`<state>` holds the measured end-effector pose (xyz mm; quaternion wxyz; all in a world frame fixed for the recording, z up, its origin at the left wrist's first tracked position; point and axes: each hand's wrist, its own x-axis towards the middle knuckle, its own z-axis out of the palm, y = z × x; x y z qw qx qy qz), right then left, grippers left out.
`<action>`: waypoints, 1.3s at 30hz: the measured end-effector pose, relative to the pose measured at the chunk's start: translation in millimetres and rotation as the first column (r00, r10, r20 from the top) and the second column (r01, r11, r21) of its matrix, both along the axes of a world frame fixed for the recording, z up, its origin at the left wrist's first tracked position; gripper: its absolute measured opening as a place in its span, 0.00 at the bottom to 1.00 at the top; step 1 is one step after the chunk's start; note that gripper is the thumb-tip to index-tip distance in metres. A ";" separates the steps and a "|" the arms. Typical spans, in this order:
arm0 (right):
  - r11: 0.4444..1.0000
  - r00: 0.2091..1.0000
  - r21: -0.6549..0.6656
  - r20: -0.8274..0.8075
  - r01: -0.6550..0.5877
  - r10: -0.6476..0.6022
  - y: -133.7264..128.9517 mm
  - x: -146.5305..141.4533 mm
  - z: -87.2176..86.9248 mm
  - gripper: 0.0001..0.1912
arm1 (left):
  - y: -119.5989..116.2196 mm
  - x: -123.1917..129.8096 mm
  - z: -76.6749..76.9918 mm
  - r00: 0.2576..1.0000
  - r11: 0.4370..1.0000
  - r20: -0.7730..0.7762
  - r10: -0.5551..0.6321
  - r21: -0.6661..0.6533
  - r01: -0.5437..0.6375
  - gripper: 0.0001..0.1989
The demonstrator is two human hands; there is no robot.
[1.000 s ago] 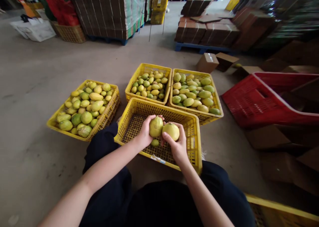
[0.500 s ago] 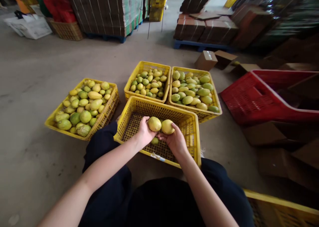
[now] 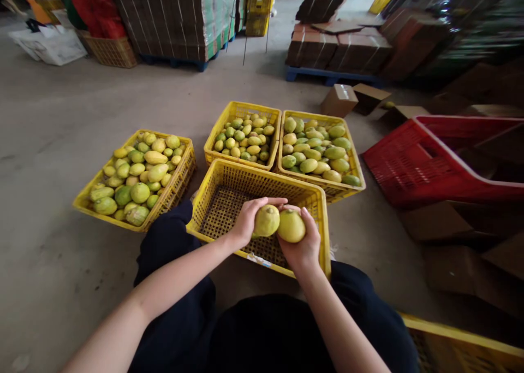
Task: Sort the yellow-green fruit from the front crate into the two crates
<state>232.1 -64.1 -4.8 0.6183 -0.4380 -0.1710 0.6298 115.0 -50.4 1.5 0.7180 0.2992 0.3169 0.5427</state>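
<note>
My left hand (image 3: 249, 220) is wrapped round a yellow-green lemon (image 3: 267, 220), its stubby end turned up towards me. My right hand (image 3: 305, 247) grips a second, paler lemon (image 3: 291, 225) close beside the first. Both hands are over the yellow plastic crate (image 3: 216, 168) between my knees, whose slatted bottom shows on the left. My hands and the fruit cover much of its right half; a sliver of green fruit shows just under the left lemon.
Beyond it stand two yellow crates of lemons, the back left crate (image 3: 249, 107) and back right crate (image 3: 358, 165). Another full crate (image 3: 164, 206) sits to the left. On the right are a red crate (image 3: 388, 160) and cardboard boxes (image 3: 339, 100). A further yellow crate (image 3: 462, 335) is at lower right.
Both hands have shifted right and nearer to me with the lemons. The fruits are turned, ends now facing up, and the green lemon below is mostly covered.
</note>
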 end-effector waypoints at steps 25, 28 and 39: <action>0.988 0.883 0.150 0.468 -0.049 -0.027 7.8 -2.2 -13.8 0.14 | 8.7 1.0 -7.7 0.955 0.829 0.260 0.145 -0.558 0.026 0.15; 0.963 0.737 0.257 0.667 -0.082 -0.115 7.4 -1.8 -17.3 0.14 | 7.0 0.8 -5.7 0.953 0.845 0.279 0.115 -0.532 0.054 0.11; 0.803 0.395 0.367 0.901 -0.470 -0.180 0.0 -2.0 -33.4 0.28 | 6.1 1.0 -9.5 0.945 0.835 0.293 0.148 -0.549 0.040 0.04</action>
